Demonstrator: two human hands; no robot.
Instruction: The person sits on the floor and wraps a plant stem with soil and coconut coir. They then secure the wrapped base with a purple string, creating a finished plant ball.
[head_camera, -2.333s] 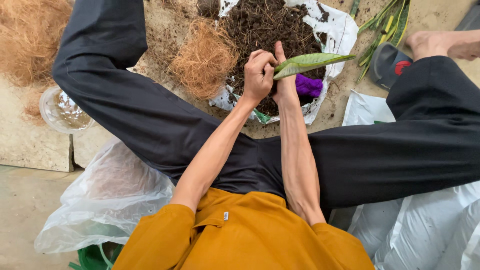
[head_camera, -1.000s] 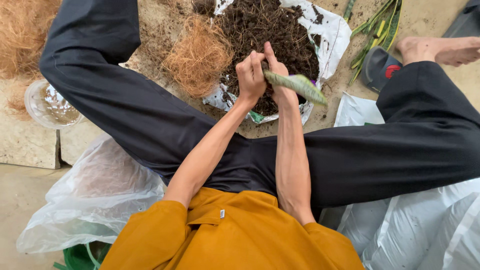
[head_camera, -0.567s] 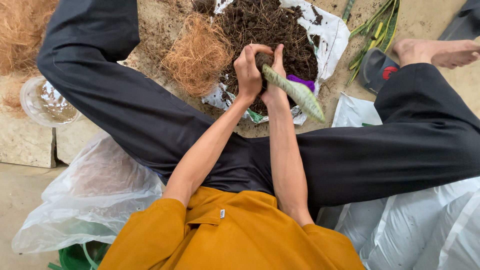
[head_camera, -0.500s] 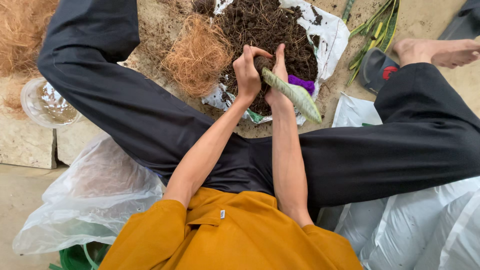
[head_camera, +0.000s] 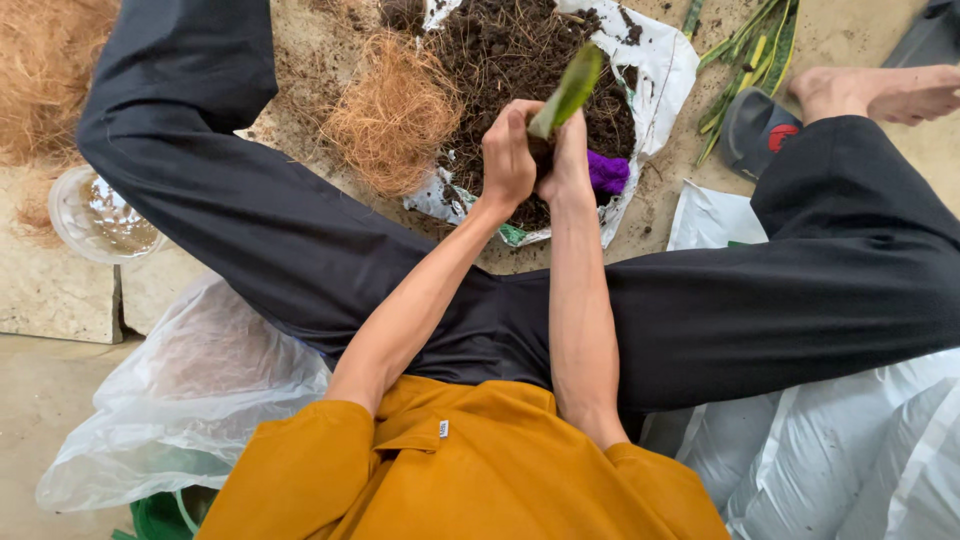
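- The leaf (head_camera: 568, 90) looked smooth and waxy green.
- The soil (head_camera: 510, 50) was dark, crumbly, matt.
- The coconut fibre (head_camera: 392, 112) looked dry and wiry.
- The clear plastic bag (head_camera: 190, 390) was thin, glossy.

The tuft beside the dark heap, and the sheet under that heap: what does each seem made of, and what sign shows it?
Tuft: looks like dry plant fibre, perhaps coconut husk; tangled tan strands, matt. Sheet: probably thin plastic; white, crinkled, slightly glossy under the dark heap.
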